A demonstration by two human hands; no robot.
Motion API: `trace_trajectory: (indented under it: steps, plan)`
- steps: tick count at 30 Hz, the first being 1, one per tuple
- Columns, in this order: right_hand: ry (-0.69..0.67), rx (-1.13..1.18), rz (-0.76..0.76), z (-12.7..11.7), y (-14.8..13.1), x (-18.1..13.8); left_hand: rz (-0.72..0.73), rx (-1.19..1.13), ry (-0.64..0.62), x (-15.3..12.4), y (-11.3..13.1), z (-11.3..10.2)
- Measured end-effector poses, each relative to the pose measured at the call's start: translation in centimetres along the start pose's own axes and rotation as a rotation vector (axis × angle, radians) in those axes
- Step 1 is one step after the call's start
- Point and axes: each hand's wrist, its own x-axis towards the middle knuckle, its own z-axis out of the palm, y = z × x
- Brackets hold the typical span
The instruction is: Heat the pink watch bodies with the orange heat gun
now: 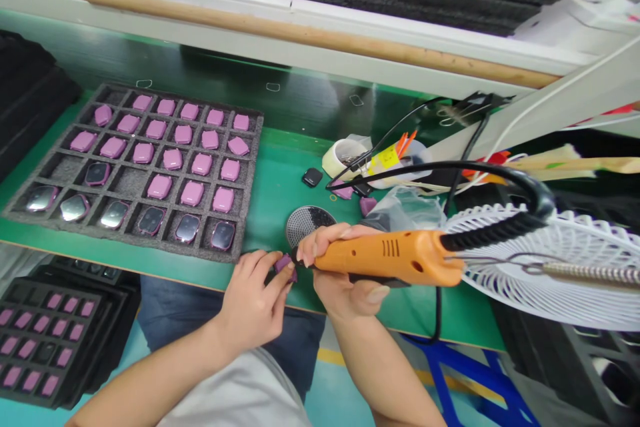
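Lower centre of frame, at the near edge of the green tabletop [280, 187]: the left hand [253, 300] is closed in a pinch, thumb and fingertips holding a small purple casing [284, 263] just above the tabletop edge. The right hand [340, 277] is wrapped firmly around the orange tool [395, 257], fingers over the front of the handle and thumb beneath. The tool lies roughly level with its front end pointing left at the casing, but the tip is hidden behind the fingers, so contact cannot be confirmed. A black cable [500, 177] loops up and back from the rear of the tool. Left of centre lies a grey foam tray [250, 167], its pockets holding purple casings, some face up with dark screens. A round mesh disc [309, 221] sits just behind the hands. A white fan [560, 267] fills the right side, and a second tray [45, 340] sits at lower left, below the tabletop.
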Motion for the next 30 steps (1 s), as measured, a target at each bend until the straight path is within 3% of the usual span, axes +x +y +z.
trace_trajectory:
  steps: [6,24,30]
  plan:
    - [-0.055,0.008,0.014,-0.2,0.7,-0.7,-0.006,-0.001,-0.019,-0.1,-0.1,0.1]
    - [-0.051,-0.059,0.034,-1.0,3.4,-1.3,-0.006,0.020,-0.014,0.0,0.1,0.2]
    - [-0.069,-0.043,0.013,-0.6,1.8,0.1,-0.043,0.012,-0.044,-0.1,-0.2,0.1]
